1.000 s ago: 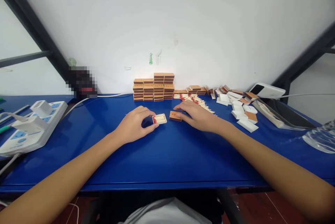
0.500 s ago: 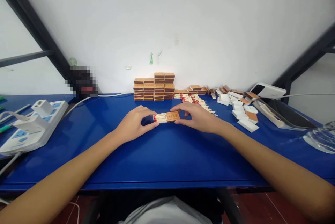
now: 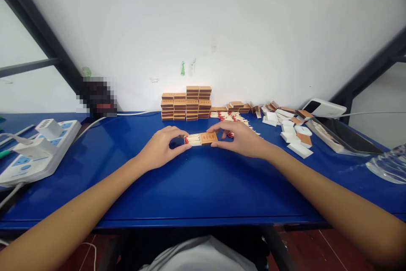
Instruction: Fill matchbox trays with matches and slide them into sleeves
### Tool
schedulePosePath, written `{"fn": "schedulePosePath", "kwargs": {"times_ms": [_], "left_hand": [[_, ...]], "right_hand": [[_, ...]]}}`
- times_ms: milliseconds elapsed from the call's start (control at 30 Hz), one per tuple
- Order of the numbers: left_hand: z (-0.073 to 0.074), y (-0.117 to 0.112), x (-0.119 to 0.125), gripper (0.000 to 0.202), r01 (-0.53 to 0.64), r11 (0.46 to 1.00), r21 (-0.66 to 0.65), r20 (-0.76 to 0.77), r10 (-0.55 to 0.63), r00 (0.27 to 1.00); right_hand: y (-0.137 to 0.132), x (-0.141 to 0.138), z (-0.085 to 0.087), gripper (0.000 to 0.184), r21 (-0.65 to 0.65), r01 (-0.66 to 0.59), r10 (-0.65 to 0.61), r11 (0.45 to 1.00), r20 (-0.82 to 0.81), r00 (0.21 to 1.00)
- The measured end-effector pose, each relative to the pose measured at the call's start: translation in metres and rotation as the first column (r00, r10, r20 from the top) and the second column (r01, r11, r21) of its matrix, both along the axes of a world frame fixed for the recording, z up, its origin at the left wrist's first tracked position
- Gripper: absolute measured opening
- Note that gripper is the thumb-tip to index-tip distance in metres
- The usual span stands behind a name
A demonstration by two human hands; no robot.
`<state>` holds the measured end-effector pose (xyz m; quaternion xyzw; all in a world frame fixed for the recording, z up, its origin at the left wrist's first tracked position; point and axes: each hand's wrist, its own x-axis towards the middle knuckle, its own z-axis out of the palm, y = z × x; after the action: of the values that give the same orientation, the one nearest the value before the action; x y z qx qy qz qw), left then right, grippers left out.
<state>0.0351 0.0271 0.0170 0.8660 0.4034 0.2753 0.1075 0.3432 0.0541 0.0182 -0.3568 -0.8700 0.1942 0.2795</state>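
Between my hands, low over the blue table, is a matchbox partly slid open. Its white tray (image 3: 193, 139), filled with red-tipped matches, sticks out to the left of the orange-brown sleeve (image 3: 208, 138). My left hand (image 3: 161, 146) pinches the tray's left end between thumb and fingers. My right hand (image 3: 241, 138) grips the sleeve's right end with thumb and forefinger. Behind them, a stack of matchboxes (image 3: 186, 104) stands against the wall. A pile of loose matches (image 3: 234, 117) lies just beyond my right hand, which hides part of it.
At the right lie several empty white trays (image 3: 288, 135) and loose sleeves (image 3: 304, 114), beside a white device (image 3: 325, 108) and a dark flat case (image 3: 355, 140). A white power strip (image 3: 47, 152) with plugs sits at the left. The table (image 3: 190, 195) is blue.
Both hands keep the same hold on the matchbox. The tray and sleeve look much the same, with at most a slight shift; the whole view has moved a little.
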Motion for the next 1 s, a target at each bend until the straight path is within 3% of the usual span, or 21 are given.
{"fn": "schedulePosePath", "kwargs": {"times_ms": [667, 1000], "left_hand": [[-0.0020, 0.0008, 0.0022, 0.033, 0.001, 0.993, -0.116, 0.126, 0.014, 0.992], [-0.0002, 0.0016, 0.0025, 0.031, 0.083, 0.980, -0.181, 0.206, -0.045, 0.977]], "right_hand": [[-0.0036, -0.0008, 0.0047, 0.039, -0.086, -0.019, 0.009, 0.996, -0.113, 0.994], [-0.0038, -0.0041, 0.0054, 0.034, -0.105, 0.007, -0.023, 0.994, -0.148, 0.989]]}}
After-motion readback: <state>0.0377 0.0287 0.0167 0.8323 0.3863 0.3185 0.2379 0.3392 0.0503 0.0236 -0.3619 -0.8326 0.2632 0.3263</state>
